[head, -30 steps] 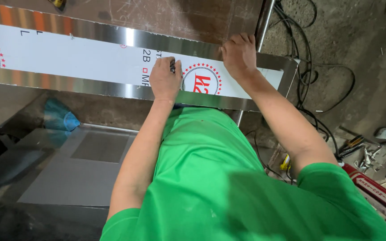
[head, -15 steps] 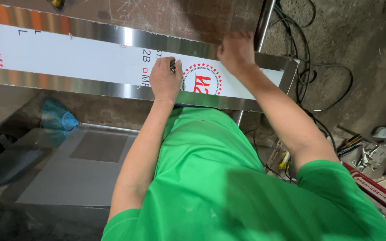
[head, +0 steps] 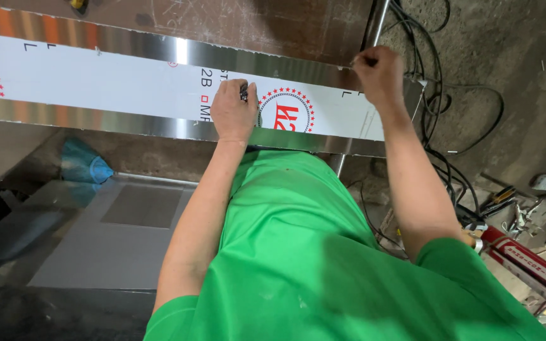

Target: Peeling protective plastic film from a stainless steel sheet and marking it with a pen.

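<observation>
A long stainless steel panel [head: 128, 123] lies across the top of the view, its face covered by white protective film [head: 96, 82] with a red round print. My left hand [head: 234, 115] rests on the film near that print, fingers curled around a small dark object that is mostly hidden. My right hand [head: 380, 74] is at the panel's far edge near its right end, fingers pinched together on the film's edge. My green shirt fills the lower middle of the view.
A blue object [head: 90, 167] and a grey metal sheet [head: 109, 243] lie below the panel on the left. Black cables [head: 440, 136] run over the dirt floor on the right, by hand tools [head: 506, 197] and a red long box [head: 528, 262]. A steel tube [head: 378, 19] stands behind.
My right hand has lifted off the film's face and moved up and right to the panel's far edge, where its fingers have closed in a pinch. My left hand has stayed put.
</observation>
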